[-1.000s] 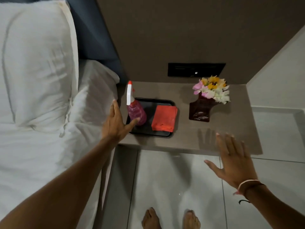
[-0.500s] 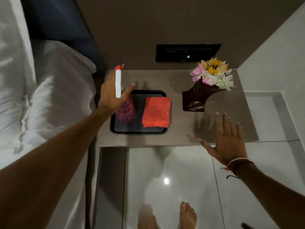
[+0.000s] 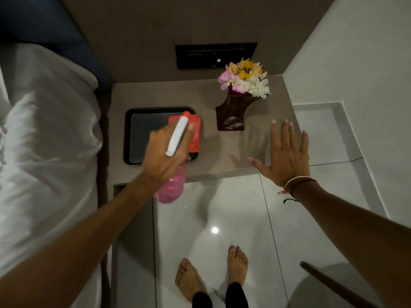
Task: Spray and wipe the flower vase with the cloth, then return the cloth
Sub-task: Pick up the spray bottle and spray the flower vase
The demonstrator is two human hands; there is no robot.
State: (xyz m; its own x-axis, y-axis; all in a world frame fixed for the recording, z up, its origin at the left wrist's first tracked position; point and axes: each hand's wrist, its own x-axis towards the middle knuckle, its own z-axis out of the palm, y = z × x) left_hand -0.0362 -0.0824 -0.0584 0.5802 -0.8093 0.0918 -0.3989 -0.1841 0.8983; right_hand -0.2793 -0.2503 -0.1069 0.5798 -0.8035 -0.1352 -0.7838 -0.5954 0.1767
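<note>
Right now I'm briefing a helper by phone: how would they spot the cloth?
Find the grey bedside shelf between the bed and the white wall. On its left part lies a black tray; the cloth is the folded red-orange square at the tray's right side, the only flat fabric there, partly behind the raised spray bottle.

Spray bottle [image 3: 171, 187] in left hand [image 3: 165, 156]

A bedroom — likely a hotel room.

A bed [image 3: 44, 152] with white linen and a pillow [image 3: 40, 70] against a dark blue headboard [image 3: 55, 23] stands just beside a built-in bedside shelf [image 3: 160, 94]. On the shelf sit a black tray [image 3: 131, 134] and a vase [image 3: 231, 112] of flowers [image 3: 244, 80]; a dark switch panel [image 3: 215, 54] is set in the wall behind — its details too dim to read. Glossy pale tiles [image 3: 222, 218] cover the floor, under bare feet [image 3: 237, 265].
</note>
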